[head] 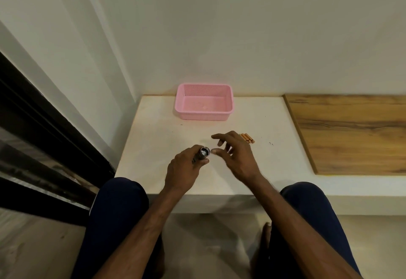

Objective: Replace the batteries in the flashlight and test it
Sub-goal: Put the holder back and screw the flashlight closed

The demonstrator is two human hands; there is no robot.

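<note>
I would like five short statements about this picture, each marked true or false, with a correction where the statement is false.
1. The left hand grips the flashlight. True.
2. The right hand pinches a battery. False: its fingers are spread and hold nothing that can be seen.
3. The orange batteries lie inside the pink basket. False: they lie on the white table, just beyond the right hand.
4. The pink basket stands at the far edge of the table, near the wall. True.
5. The wooden board lies to the left of the basket. False: it lies to the right.
</note>
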